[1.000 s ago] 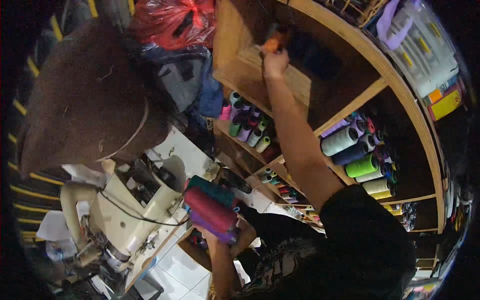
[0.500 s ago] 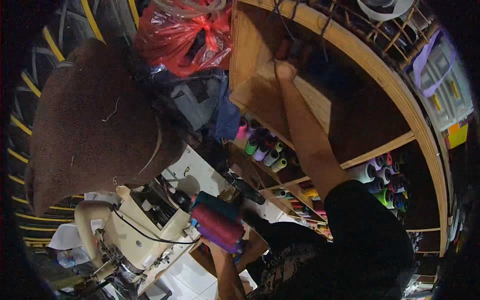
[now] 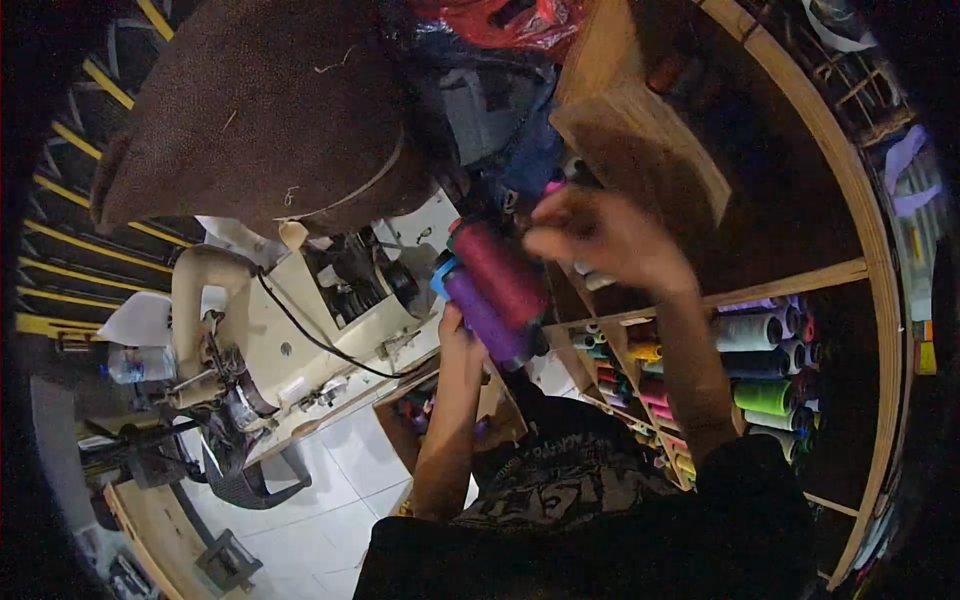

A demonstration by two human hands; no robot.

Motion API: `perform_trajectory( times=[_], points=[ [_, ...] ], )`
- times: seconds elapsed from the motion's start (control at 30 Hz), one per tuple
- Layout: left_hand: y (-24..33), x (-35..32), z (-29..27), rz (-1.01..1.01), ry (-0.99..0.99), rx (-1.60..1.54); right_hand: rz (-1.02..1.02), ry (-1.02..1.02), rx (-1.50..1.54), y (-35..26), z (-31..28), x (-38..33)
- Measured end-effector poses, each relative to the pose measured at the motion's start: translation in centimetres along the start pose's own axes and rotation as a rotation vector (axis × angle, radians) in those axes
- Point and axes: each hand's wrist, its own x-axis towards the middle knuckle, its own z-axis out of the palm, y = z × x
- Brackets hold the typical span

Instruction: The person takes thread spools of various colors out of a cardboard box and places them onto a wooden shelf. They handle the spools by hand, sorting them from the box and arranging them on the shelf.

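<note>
Left hand (image 3: 461,345) at centre, fingers closed round purple spool (image 3: 489,318). Maroon spool (image 3: 503,275) lies against it at its 1 o'clock. Right hand (image 3: 620,245) at 2 o'clock, blurred, fingers half curled; can't tell if gripping anything. Sewing machine (image 3: 285,352) near 9, shelf (image 3: 800,281) at 3.

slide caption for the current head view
Left hand holds purple thread cone and crimson thread cone beside a cream sewing machine; blurred right hand hovers near wooden shelving.
</note>
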Motion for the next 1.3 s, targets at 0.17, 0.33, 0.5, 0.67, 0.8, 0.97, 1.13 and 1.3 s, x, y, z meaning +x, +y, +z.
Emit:
perform_trajectory(
  times=[0.17,0.33,0.5,0.67,0.8,0.97,1.13,1.3],
  points=[
    [-1.2,1.4,1.4,-0.011,-0.056,0.179,0.039,0.062,-0.233,-0.3,2.9,-2.7],
    [-1.5,0.3,1.8,-0.156,-0.007,-0.023,0.150,-0.169,0.302,2.1,1.1,-1.8],
    [-2.1,1.9,2.5,-0.068,-0.161,0.208,0.109,-0.144,1.000,1.7,0.2,-2.3],
    [-0.7,2.4,1.4,-0.012,-0.046,0.227,-0.023,0.185,1.326,4.7,-2.7,1.1],
    [0.0,1.5,0.4,0.018,0.137,0.186,0.040,1.160,0.685,12.5,-9.6,5.4],
    [1.7,-0.5,-0.6,0.113,0.357,0.167,0.177,1.414,0.063,24.9,-15.5,13.4],
    [1.1,-0.9,0.8,0.054,0.128,0.094,0.018,1.392,-0.296,34.1,-24.3,15.3],
    [3.2,-3.7,-4.1,0.116,0.186,0.037,0.198,1.278,-0.352,27.3,-16.3,16.8]
  ],
)
